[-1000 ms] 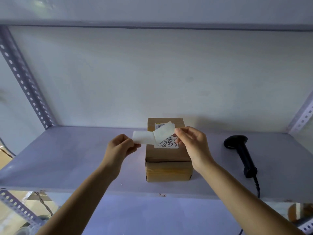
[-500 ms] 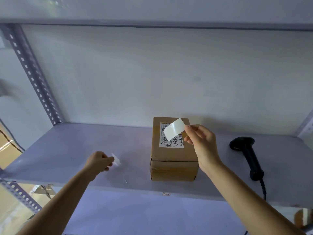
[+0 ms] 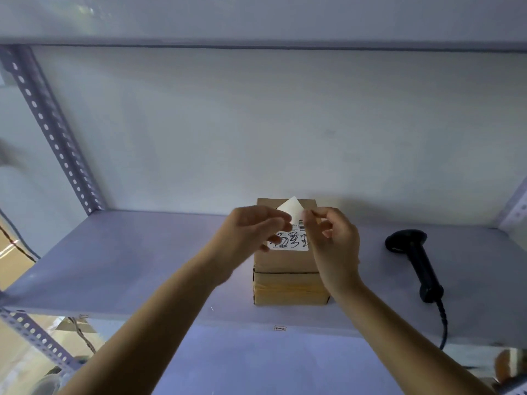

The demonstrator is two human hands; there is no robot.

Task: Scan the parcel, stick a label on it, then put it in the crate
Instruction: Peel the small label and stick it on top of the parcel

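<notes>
A brown cardboard parcel [image 3: 288, 263] stands on the grey shelf [image 3: 142, 266], with a printed shipping sticker with black handwriting on its top. Above the parcel's top I hold a small blank white label [image 3: 292, 208]. My right hand [image 3: 333, 238] pinches the label's right edge. My left hand [image 3: 251, 229] is at the label's left edge, blurred by motion, with its fingers reaching the label; whether it grips the label I cannot tell. Both hands hide part of the parcel's top.
A black handheld barcode scanner [image 3: 416, 260] lies on the shelf to the right of the parcel, its cable hanging over the front edge. Perforated metal uprights [image 3: 54, 132] frame the shelf at left and right. A wall closes the back.
My left hand pulled the backing away, dropped down left to the shelf, and has come back up to the label. My right hand kept the peeled label above the parcel.
</notes>
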